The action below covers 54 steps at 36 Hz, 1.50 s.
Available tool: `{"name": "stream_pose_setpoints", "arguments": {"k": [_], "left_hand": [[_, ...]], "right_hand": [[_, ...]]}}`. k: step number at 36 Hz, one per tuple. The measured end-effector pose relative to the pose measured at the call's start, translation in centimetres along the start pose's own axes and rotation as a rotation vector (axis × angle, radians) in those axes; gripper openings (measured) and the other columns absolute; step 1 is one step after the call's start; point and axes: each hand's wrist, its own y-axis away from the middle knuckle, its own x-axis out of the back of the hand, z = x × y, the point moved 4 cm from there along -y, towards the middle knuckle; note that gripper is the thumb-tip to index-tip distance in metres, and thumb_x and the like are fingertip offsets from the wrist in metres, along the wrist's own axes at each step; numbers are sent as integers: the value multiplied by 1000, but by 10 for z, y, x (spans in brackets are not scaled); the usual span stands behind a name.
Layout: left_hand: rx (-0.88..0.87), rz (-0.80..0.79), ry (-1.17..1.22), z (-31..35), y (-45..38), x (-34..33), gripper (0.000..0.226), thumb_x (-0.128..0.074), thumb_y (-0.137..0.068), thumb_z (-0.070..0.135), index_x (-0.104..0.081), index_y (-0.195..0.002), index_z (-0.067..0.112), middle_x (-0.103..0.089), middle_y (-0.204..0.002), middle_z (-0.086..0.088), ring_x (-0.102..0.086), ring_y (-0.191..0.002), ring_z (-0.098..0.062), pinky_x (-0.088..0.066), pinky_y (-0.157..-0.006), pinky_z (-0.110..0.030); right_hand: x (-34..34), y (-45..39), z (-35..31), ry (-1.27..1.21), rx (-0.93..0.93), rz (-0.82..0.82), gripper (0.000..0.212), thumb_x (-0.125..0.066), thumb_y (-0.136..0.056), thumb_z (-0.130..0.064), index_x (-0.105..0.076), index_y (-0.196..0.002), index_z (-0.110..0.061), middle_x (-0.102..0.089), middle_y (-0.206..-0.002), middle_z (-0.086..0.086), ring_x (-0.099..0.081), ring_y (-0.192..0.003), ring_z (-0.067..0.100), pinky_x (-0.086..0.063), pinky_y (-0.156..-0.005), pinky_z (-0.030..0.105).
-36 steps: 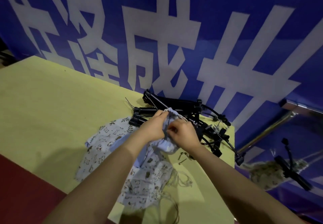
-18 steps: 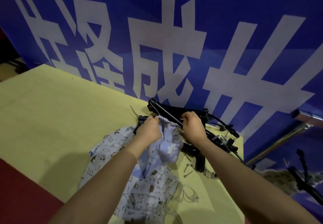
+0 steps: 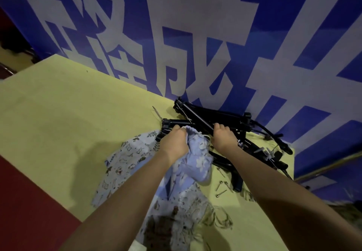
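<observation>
Left hand [image 3: 174,143] gripping a blue flowery cloth bag [image 3: 198,159], right hand [image 3: 223,137] curled round a black folded stand [image 3: 221,115], yellow tabletop [image 3: 58,113] underneath, little metal pins [image 3: 220,185] nearby

I cannot see the fingertips of the left hand [image 3: 174,143]: they are buried in the folds of the patterned cloth [image 3: 197,158]. The right hand [image 3: 222,135] curls over a bar of the black hangers [image 3: 225,117], and its fingertips are hidden on the far side. That pile is too tangled for me to count, and the cloth and the right forearm cover part of it. The cloth's near end blurs into a dark patch and runs off the bottom edge, as do both forearms. The small metal pieces [image 3: 220,187] right of the cloth are too small to identify. The top edge crops the banner's [image 3: 195,35] characters.
</observation>
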Motion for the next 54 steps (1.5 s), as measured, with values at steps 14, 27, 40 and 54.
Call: {"name": "stream_pose_setpoints", "arguments": {"k": [14,27,40,54], "left_hand": [[-95,40,32,12,14,7,42,-43,-91,-2,-43,-132,8,-40,-131,-13,-54,-96,-36,-50,-81,-47],[-137,339,409,21,67,38,38,-41,-89,-6,-25,-121,7,-37,-65,-7,-30,-50,-17,-22,-47,-31],[-197,393,446,49,92,75,65,-44,-91,-2,-15,-148,13,-23,-149,-12,-57,-91,-30,-45,-67,-35],[-245,369,425,80,108,67,38,-47,-89,-3,-38,-126,3,-34,-131,-14,-53,-103,-31,-43,-86,-32]], "right_hand": [[39,41,-14,-67,88,186,53,-51,-93,-25,-29,-137,-5,-40,-130,17,-50,-108,38,-37,-65,37],[104,114,-13,-133,5,374,45,-62,-81,-37,-39,-109,-10,-52,-102,10,-58,-85,36,-36,-60,36],[115,166,4,-174,6,384,38,-61,-78,-27,-47,-112,-19,-65,-89,5,-61,-78,29,-52,-64,36],[132,190,-16,-488,219,482,64,-64,-77,-20,-29,-129,-25,-58,-121,1,-63,-96,27,-53,-74,41]]}}
